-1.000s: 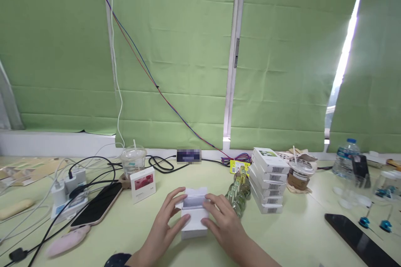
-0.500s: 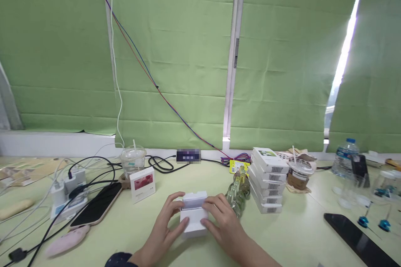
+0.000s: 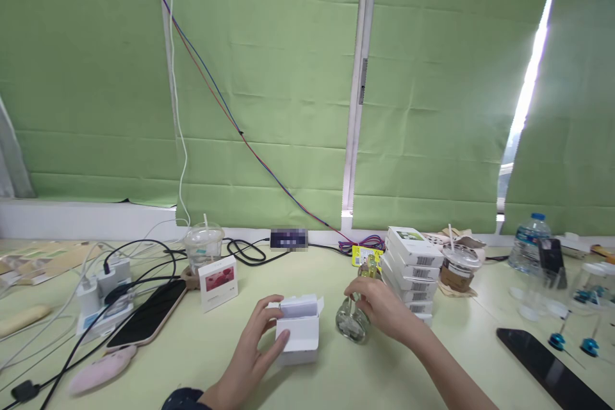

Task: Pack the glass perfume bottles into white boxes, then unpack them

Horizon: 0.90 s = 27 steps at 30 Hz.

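In the head view, my left hand (image 3: pixel 259 338) grips the left side of a small white box (image 3: pixel 298 341), thumb on its front and fingers behind. The box lies on the table with its lid flap raised, and the inside I can see looks white. To its right, my right hand (image 3: pixel 379 306) has its fingers closed around the top of a small round clear-glass bottle (image 3: pixel 352 325), which tilts toward me. Behind that hand are more glass bottles (image 3: pixel 369 266), some yellowish and mostly hidden by it.
A stack of white boxes (image 3: pixel 417 269) stands right of my right hand, near a lidded cup (image 3: pixel 459 267). Left are a pictured box (image 3: pixel 219 284), a phone (image 3: pixel 148 315) and tangled cables. At far right lies a dark slab (image 3: pixel 552 368) beside small blue-based parts (image 3: pixel 557 341).
My right hand has let go of the white box and moved right to take the nearest glass bottle. My left hand stays on the box; a side flap now shows.
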Each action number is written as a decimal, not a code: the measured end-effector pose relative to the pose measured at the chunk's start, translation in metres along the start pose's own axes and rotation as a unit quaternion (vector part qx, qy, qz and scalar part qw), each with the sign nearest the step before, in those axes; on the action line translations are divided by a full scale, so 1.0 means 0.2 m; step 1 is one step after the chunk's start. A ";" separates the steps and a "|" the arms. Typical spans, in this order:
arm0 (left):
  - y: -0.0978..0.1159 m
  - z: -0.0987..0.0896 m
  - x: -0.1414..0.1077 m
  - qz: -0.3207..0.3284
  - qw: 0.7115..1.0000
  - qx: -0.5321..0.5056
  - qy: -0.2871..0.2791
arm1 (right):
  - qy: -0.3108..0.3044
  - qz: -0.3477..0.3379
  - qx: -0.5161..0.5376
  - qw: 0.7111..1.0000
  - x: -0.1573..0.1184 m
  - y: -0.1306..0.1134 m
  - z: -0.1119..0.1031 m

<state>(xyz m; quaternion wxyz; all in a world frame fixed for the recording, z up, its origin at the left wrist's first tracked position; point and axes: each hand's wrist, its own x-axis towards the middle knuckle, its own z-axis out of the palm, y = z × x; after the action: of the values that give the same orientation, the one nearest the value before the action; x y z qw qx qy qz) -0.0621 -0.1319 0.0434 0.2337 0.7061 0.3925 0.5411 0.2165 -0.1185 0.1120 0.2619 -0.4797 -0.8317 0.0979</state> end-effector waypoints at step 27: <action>0.01 0.01 0.00 -0.010 1.000 -0.007 0.009 | -0.028 -0.001 0.015 0.999 0.00 -0.02 0.04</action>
<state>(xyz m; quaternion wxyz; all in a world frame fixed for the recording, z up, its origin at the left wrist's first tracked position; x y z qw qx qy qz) -0.0594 -0.1332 0.0445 0.2402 0.6955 0.3978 0.5481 0.2098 -0.1201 0.1076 0.2456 -0.4716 -0.8379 0.1232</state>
